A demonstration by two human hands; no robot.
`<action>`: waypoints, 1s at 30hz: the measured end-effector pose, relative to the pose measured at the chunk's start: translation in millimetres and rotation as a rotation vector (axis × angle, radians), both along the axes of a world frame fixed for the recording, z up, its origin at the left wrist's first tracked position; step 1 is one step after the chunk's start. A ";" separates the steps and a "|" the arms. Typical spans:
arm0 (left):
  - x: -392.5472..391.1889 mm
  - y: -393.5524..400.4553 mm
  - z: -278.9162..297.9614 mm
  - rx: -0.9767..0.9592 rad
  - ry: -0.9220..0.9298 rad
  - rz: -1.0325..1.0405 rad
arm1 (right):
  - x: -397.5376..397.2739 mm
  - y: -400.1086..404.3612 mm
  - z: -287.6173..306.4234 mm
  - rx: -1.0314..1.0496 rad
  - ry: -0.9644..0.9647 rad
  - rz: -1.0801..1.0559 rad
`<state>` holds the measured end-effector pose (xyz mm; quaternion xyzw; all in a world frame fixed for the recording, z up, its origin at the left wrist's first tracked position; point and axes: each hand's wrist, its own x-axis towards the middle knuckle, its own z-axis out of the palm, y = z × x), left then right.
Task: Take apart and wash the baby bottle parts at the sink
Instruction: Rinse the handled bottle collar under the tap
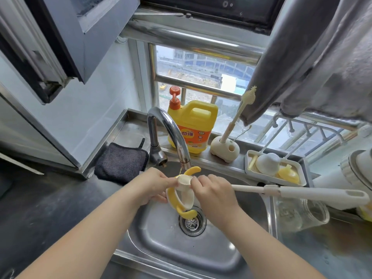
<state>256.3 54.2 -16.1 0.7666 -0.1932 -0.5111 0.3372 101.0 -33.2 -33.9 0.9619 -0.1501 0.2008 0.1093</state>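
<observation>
Below, steel sink [161,238], window [201,77] behind tap [171,127]

A yellow detergent jug [194,125] with an orange pump stood on the window ledge, beyond the hands and just behind the tap. A dark folded cloth [121,163] lay on the counter to the left of the left hand, beside the tap's base. A grey towel [314,61] hung from above, up and to the right of the right hand. Through the window bars [203,81] behind the jug, buildings showed outside.
</observation>
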 end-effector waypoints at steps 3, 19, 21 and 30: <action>5.5 -1.6 0.6 0.050 -0.011 -0.054 | -1.7 -2.2 -2.0 0.080 0.075 -0.003; 6.8 0.9 -3.1 -0.070 -0.100 0.004 | 9.7 -5.0 10.2 0.430 0.202 -0.188; 7.7 3.5 -3.4 -0.106 -0.172 -0.012 | 11.6 -4.5 6.6 0.715 0.304 -0.408; -8.6 12.7 -5.6 -0.459 -0.144 -0.005 | 14.4 -12.1 15.8 1.623 0.281 -0.655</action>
